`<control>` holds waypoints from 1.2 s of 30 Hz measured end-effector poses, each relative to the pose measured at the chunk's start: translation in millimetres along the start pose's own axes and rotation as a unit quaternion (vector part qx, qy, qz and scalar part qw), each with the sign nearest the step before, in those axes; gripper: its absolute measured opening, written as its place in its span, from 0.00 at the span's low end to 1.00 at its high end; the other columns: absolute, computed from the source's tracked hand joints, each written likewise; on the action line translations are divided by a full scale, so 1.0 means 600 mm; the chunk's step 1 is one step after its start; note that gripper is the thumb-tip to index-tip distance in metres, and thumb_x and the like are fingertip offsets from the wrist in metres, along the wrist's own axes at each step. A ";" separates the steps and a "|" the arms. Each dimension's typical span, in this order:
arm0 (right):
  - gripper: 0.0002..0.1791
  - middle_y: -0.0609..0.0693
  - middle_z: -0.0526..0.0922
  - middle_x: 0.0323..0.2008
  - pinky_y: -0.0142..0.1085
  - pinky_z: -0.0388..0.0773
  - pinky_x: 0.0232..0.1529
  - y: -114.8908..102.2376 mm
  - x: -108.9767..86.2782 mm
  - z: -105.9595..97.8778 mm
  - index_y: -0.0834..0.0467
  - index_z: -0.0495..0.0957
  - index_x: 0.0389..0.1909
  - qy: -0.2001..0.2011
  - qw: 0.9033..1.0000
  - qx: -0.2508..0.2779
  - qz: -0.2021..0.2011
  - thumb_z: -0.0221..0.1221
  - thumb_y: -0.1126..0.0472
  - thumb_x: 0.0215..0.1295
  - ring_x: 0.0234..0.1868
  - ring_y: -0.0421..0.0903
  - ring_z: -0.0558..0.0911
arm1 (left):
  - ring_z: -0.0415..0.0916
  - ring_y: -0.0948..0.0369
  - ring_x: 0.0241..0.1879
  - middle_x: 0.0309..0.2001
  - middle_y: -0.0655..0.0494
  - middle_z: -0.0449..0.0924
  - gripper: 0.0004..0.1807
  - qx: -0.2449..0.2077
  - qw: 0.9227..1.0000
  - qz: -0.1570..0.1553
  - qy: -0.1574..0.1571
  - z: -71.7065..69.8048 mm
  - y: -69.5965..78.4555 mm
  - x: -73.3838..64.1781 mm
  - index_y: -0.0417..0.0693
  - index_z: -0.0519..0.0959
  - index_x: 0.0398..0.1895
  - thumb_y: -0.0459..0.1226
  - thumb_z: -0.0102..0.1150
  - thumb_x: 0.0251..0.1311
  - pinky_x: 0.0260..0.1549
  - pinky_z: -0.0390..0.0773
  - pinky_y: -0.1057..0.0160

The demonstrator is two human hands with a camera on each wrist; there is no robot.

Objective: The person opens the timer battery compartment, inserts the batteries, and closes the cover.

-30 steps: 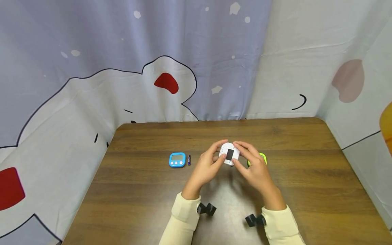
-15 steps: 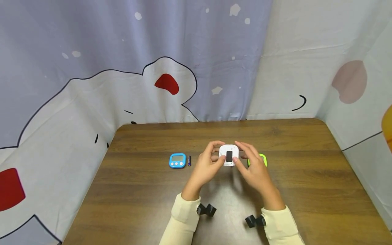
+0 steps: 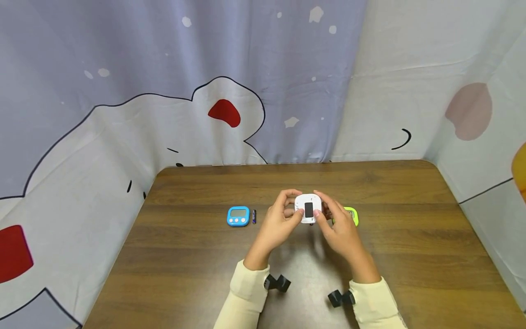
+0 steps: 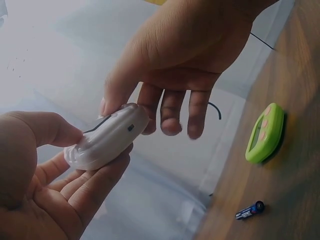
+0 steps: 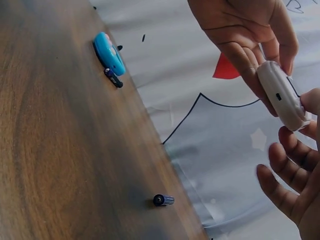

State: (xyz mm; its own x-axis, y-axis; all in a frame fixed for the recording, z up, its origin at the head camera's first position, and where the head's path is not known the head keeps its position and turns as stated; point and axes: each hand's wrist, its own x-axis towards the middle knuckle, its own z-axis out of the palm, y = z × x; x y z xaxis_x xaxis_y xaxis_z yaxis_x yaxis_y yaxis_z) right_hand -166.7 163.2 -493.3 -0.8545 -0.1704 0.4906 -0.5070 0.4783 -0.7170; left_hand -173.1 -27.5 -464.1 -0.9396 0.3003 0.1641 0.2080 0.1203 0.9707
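Observation:
Both hands hold a white digital timer (image 3: 302, 201) above the table, its back with a dark rectangle facing up. My left hand (image 3: 276, 225) grips the timer's left side, thumb on the back and fingers underneath. At the opposite side, my right hand (image 3: 344, 232) pinches it between thumb and index finger; the other fingers hang loosely in the left wrist view. The timer's side with a small dark slot shows in the right wrist view. Its front is hidden. Below it on the table lies a small battery (image 5: 164, 200).
A blue timer (image 3: 238, 215) lies left of the hands, with a dark battery (image 3: 254, 216) beside it. The green timer (image 4: 265, 132) is partly covered by the right hand in the head view. A patterned curtain (image 3: 296, 91) hangs behind the wooden table (image 3: 185, 256).
The white timer has turned from a tilted position to lying square between the hands. My right hand's fingers have shifted slightly on its edge. The things on the table stay put.

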 end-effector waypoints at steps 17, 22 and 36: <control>0.24 0.41 0.68 0.20 0.31 0.65 0.19 0.003 -0.004 0.008 0.55 0.67 0.66 0.006 1.000 -0.010 -0.022 0.55 0.62 0.71 0.18 0.37 0.66 | 0.84 0.53 0.40 0.48 0.42 0.79 0.20 0.006 1.000 0.011 -0.007 0.000 0.059 -0.016 0.39 0.66 0.59 0.25 0.53 0.64 0.31 0.79 0.69; 0.24 0.43 0.70 0.20 0.30 0.65 0.20 0.005 -0.004 0.011 0.57 0.65 0.67 -0.005 0.999 0.038 -0.024 0.53 0.66 0.71 0.19 0.37 0.67 | 0.84 0.51 0.40 0.48 0.41 0.79 0.20 0.012 1.000 0.018 -0.012 -0.001 0.061 -0.015 0.36 0.65 0.59 0.25 0.53 0.65 0.30 0.78 0.70; 0.22 0.38 0.63 0.11 0.28 0.56 0.10 0.002 -0.008 0.016 0.57 0.67 0.64 0.041 0.996 0.069 -0.030 0.55 0.65 0.70 0.12 0.32 0.59 | 0.83 0.51 0.42 0.49 0.40 0.79 0.21 -0.021 0.999 0.018 -0.034 0.000 0.062 -0.016 0.38 0.65 0.61 0.25 0.53 0.65 0.36 0.83 0.57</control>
State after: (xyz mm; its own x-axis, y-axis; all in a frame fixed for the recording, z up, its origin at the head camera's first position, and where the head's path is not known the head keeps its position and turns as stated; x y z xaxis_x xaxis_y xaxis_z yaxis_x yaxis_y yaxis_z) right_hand -164.4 156.2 -501.6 -0.8128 -0.1221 0.5697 -0.5728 0.3456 -0.7432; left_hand -156.4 -26.2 -429.7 -0.9108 0.3680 0.1873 0.2275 0.0686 0.9714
